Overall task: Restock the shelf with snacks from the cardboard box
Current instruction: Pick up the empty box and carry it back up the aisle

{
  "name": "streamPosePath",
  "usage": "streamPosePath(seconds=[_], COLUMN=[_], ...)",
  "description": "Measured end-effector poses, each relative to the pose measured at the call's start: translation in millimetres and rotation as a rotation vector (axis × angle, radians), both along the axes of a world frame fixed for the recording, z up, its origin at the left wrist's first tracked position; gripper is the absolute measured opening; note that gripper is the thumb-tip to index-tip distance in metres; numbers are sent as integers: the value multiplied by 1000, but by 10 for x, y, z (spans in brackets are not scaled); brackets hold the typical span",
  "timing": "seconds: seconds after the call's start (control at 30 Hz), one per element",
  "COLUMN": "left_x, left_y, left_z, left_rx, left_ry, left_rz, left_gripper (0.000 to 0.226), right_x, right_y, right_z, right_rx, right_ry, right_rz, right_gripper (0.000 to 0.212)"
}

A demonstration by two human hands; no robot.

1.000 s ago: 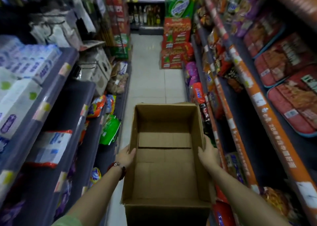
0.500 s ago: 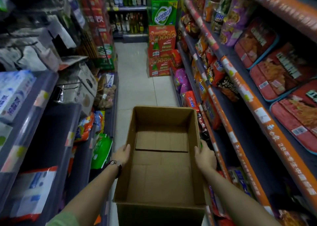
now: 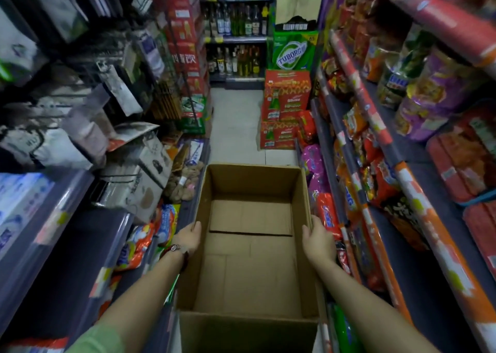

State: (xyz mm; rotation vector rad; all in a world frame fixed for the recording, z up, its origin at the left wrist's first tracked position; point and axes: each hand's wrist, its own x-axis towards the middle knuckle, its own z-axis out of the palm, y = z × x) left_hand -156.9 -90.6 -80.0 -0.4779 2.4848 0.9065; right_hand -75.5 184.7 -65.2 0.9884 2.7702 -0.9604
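Observation:
An open brown cardboard box (image 3: 252, 269) hangs in front of me in the aisle, held level, and nothing lies inside it. My left hand (image 3: 188, 238) grips its left wall, with a bracelet at the wrist. My right hand (image 3: 318, 241) grips the right wall. On the right stand the snack shelves (image 3: 418, 213) with orange price rails, holding several red, orange and purple snack bags (image 3: 381, 173).
Grey shelves (image 3: 67, 218) on the left carry tissue packs, boxes and hanging goods. Stacked red and green beer cartons (image 3: 287, 105) stand at the aisle's far right. A bottle shelf (image 3: 236, 30) closes the end. The tiled floor (image 3: 236, 127) runs narrow between the shelves.
The view has moved forward along the aisle and tilted up, so the far cartons and bottles look nearer. Both hands keep the same hold on the box.

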Motion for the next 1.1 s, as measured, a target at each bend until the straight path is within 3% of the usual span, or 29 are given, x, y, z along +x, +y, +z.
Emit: streamPosePath(seconds=[0.9, 1.1], left_x=[-5275, -6458], left_y=[762, 980], left_z=[-197, -167], left_rx=[-38, -8], left_ry=[-7, 0], left_rz=[-39, 77], left_gripper=[52, 51], right_x=[-5496, -6863], right_y=[849, 1113], right_z=[-152, -133], right_rx=[-80, -98], right_ry=[-54, -72], right_rz=[40, 123], right_gripper=[40, 43])
